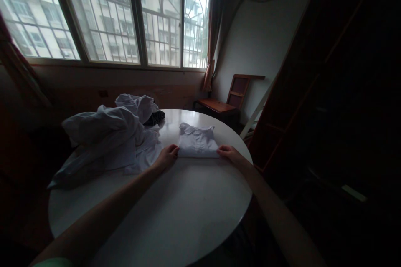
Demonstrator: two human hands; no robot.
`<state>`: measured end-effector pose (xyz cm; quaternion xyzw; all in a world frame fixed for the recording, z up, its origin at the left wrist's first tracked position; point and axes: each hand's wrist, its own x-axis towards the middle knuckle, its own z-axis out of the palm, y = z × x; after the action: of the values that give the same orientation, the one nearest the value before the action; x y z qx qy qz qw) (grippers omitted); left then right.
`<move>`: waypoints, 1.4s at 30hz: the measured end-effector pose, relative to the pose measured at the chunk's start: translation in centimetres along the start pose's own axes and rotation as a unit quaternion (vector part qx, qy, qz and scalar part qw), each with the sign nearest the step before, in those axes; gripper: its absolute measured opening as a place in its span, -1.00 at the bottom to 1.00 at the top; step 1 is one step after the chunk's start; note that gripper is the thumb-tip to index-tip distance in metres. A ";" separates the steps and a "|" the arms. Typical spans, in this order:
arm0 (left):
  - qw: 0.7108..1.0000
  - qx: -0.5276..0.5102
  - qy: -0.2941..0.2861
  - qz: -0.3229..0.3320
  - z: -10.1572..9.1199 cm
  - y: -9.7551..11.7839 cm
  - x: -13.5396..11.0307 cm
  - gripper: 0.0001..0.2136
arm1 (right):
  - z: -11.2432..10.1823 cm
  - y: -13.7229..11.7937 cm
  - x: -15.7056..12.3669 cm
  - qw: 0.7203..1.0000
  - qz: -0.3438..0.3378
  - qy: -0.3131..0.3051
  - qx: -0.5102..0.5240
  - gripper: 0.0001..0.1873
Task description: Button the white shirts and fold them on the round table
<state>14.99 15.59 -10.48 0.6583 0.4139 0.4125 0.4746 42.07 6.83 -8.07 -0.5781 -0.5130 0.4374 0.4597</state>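
Observation:
A folded white shirt (198, 142) with its collar facing away lies on the round white table (175, 212). My left hand (167, 156) rests at the shirt's near left corner, fingers curled against its edge. My right hand (229, 153) touches the near right corner, fingers bent on the fabric. Both forearms stretch across the tabletop toward it.
A heap of crumpled white clothes (106, 137) covers the table's left side, with a dark striped item (156, 117) behind it. A wooden chair (225, 100) stands by the far wall under the barred window (125, 16). Dark wooden furniture (328, 91) rises at the right.

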 end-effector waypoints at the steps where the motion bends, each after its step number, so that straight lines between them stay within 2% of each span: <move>1: 1.000 -0.004 -0.008 -0.006 -0.2 0.0 0.0 -0.73 | -0.1 0.2 0.1 1.000 -0.003 0.000 -0.004 -0.62; 5: 0.999 0.038 -0.025 -0.002 -0.5 -0.1 -0.3 -0.72 | -0.4 0.7 0.5 1.000 -0.016 -0.005 -0.016 -0.67; 10: 0.986 0.140 -0.026 0.085 -0.2 -0.6 -0.9 -0.76 | -0.7 1.4 1.2 0.999 -0.020 0.009 -0.043 -0.79; 15: 0.973 0.215 -0.027 0.075 -0.4 0.2 -1.0 -0.74 | -0.5 2.1 1.5 0.999 -0.024 0.026 -0.018 -0.79; 18: 0.965 0.245 -0.048 0.082 -0.6 0.7 -0.9 -0.74 | -0.5 2.1 1.6 0.998 -0.003 0.062 0.009 -0.74; 20: 0.970 0.218 -0.078 0.070 -0.7 0.7 -0.7 -0.71 | -0.6 1.9 1.8 0.996 0.029 0.083 0.009 -0.71; 23: 0.991 0.089 -0.100 0.019 -0.8 0.6 -0.6 -0.60 | -0.6 1.4 1.9 0.996 0.060 0.057 -0.032 -0.76; 26: 0.992 -0.052 -0.107 -0.029 -0.7 0.9 -0.7 -0.53 | -0.4 1.1 1.6 0.998 0.038 0.032 -0.050 -0.75; 28: 0.988 -0.095 -0.113 -0.039 -0.5 1.1 -0.9 -0.54 | -0.2 0.9 1.2 0.998 0.009 0.045 -0.041 -0.72; 32: 0.988 -0.091 -0.121 -0.039 -0.3 1.6 -1.4 -0.60 | 0.3 0.8 1.0 0.999 -0.025 0.047 -0.013 -0.73; 39: 0.999 0.022 -0.034 -0.032 -0.3 1.6 -1.5 -0.71 | 0.3 2.2 2.6 0.997 0.005 0.072 0.029 -0.84; 42: 0.998 0.062 -0.033 -0.009 -0.5 1.8 -1.6 -0.69 | 0.3 2.3 2.7 0.996 0.013 0.083 0.027 -0.90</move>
<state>14.32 13.85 -8.89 0.6959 0.4283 0.3600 0.4502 42.48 9.47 -10.42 -0.6067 -0.4529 0.4076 0.5105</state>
